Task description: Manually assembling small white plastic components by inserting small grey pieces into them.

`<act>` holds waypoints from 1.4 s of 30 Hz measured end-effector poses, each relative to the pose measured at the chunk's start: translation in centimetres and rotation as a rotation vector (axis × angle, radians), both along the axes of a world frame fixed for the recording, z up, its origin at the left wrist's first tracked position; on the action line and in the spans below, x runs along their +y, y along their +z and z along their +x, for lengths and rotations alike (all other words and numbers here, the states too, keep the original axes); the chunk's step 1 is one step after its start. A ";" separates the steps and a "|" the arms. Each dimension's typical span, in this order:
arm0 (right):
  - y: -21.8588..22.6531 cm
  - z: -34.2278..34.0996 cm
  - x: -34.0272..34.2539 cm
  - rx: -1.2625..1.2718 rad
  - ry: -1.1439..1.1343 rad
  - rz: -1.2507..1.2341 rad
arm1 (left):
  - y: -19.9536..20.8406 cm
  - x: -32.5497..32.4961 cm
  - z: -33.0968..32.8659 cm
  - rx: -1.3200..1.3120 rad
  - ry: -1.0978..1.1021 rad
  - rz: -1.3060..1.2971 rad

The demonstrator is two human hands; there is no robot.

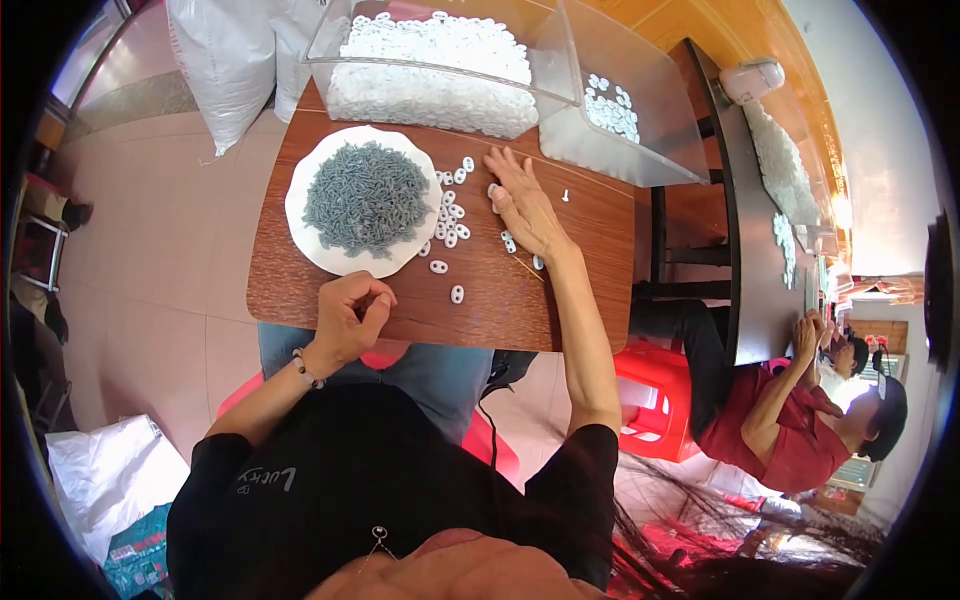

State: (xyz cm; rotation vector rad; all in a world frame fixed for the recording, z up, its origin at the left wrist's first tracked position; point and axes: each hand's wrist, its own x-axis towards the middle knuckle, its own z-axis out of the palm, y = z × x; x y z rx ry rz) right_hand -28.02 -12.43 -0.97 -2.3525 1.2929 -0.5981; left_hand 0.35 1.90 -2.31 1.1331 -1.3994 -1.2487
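A white scalloped plate point(303, 226) on the brown table holds a heap of small grey screw-like pieces point(366, 198). My left hand point(350, 312) is closed at the table's near edge, just below the plate. Whatever its curled fingers may hold is hidden. Further right, my right hand point(528, 208) lies on the tabletop with its fingers stretched out. A small white oval piece point(493, 190) shows beside its thumb. Several loose white ovals with two holes point(448, 222) lie between the plate and this hand. Two more ovals point(508, 241) sit near my right wrist.
Behind the plate stands a clear bin point(430, 95) full of white pieces. A second clear bin point(620, 155) holds fewer. A thin yellowish stick point(527, 268) and a tiny white piece point(565, 196) lie on the table point(590, 290). Another person point(775, 425) sits at a dark table, right.
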 end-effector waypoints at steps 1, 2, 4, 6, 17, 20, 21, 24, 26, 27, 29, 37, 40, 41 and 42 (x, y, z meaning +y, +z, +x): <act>0.2 0.4 0.3 -0.022 0.053 0.030 | -0.1 0.0 0.0 0.014 0.008 -0.008; 0.4 0.8 0.6 -0.045 0.104 0.061 | -0.2 0.0 0.0 0.027 0.014 -0.017; 0.4 1.4 1.3 -0.068 0.137 0.101 | -0.2 0.0 0.3 0.005 -0.015 -0.020; 0.7 1.6 2.2 -0.107 0.174 0.155 | -0.3 -0.1 0.4 -0.020 -0.046 -0.028; 2.0 1.1 4.3 -0.252 0.048 0.167 | -0.4 -0.2 0.4 -0.009 -0.063 -0.012; 2.0 1.3 3.7 -0.242 -0.031 0.099 | 0.3 -0.1 0.6 -0.020 -0.082 0.022; 2.2 1.3 3.4 -0.233 -0.070 0.075 | 0.4 -0.1 0.6 -0.020 -0.083 0.023; 2.9 1.5 2.8 -0.247 -0.098 0.003 | 0.8 0.2 1.0 0.107 -0.047 0.103; 3.6 1.0 2.6 -0.224 -0.156 -0.042 | 2.6 -0.4 2.2 -0.056 -0.126 -0.132; 3.9 0.4 2.6 -0.229 -0.149 -0.046 | 4.0 -1.3 3.0 -0.061 -0.119 -0.137; 3.7 -1.2 2.7 -0.141 -0.267 -0.209 | 7.1 -4.1 5.0 -0.274 -0.093 -0.518; -1.4 -9.0 5.4 -0.474 -0.707 -0.346 | 15.9 -26.8 5.9 -0.700 -0.165 -0.430; -1.3 -8.5 5.0 -0.576 -0.749 -0.278 | 14.2 -34.5 4.6 -1.083 -0.419 -0.241; -1.1 -8.5 5.1 -0.623 -0.781 -0.235 | 13.4 -36.0 3.9 -1.189 -0.485 -0.211; -1.2 -8.6 5.2 -0.634 -0.773 -0.239 | 12.4 -37.8 3.6 -1.198 -0.475 -0.213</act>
